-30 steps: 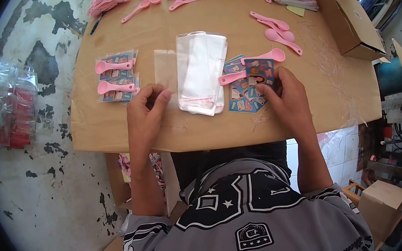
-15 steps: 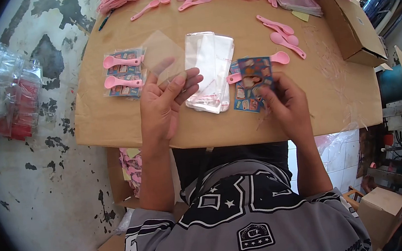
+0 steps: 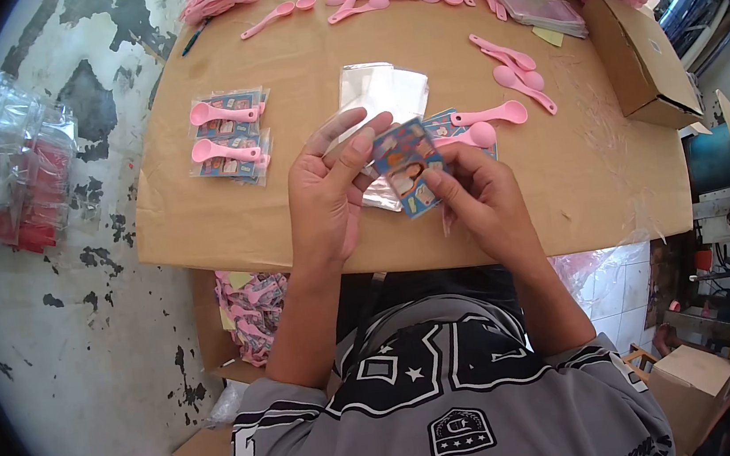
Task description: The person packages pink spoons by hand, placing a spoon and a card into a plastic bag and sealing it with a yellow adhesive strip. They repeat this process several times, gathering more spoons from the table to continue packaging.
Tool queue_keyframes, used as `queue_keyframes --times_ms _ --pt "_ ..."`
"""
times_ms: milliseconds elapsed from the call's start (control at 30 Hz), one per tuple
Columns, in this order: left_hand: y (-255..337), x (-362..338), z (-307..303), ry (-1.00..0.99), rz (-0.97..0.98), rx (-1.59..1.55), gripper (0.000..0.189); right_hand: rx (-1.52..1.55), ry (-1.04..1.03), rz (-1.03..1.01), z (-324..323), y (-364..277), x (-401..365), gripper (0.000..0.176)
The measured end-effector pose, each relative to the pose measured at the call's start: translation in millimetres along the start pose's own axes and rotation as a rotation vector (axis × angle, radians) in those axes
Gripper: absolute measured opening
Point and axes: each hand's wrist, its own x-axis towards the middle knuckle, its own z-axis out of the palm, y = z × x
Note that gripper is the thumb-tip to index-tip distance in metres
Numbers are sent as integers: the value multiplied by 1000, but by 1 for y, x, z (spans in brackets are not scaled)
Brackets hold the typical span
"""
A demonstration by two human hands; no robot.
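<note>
Printed card (image 3: 408, 170) just swung left, pinched in my right fingers (image 3: 457, 194), now beside my left fingers (image 3: 352, 158). Those are half-curled; grip too faint to confirm. So card's within both hands' reach, over the clear bags (image 3: 408, 90).

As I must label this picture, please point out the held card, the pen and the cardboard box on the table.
Held card (image 3: 408, 168): head view, middle of its printed front.
Pen (image 3: 195, 37): head view, middle of its barrel.
Cardboard box (image 3: 645, 56): head view, broad visible side.
</note>
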Motion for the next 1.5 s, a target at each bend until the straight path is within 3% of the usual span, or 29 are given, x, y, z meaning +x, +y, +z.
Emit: queue_keyframes --times_ms 167,267,367,567,733,867,1033,1267,1367,1500 --pt "-6 -2 10 -6 -27 4 38 -67 -102 109 -13 -8 1 25" --pt "-10 1 9 -11 -5 15 35 224 38 53 -12 -5 4 26" --pt "-12 2 13 -15 5 16 35 237 18 88 -21 4 4 23" --pt "-28 1 23 -68 10 100 32 217 187 -88 5 5 10 17" --pt "-25 -4 19 -113 40 173 36 380 204 -114 27 2 16 18" --pt "-6 -3 28 -104 129 -25 51 360 78 -33 25 1 12 19" --pt "-4 4 21 -199 195 -256 59 300 107 -23 29 16 7 19" --pt "-11 3 19 -176 186 -407 47 284 174 -94 53 -3 3 19" --pt "-11 0 19 -178 169 -410 45 240 109 83 41 -7 -1 22" --pt "-15 -3 26 -144 149 -345 46 261 160 -100 48 15 10 27"
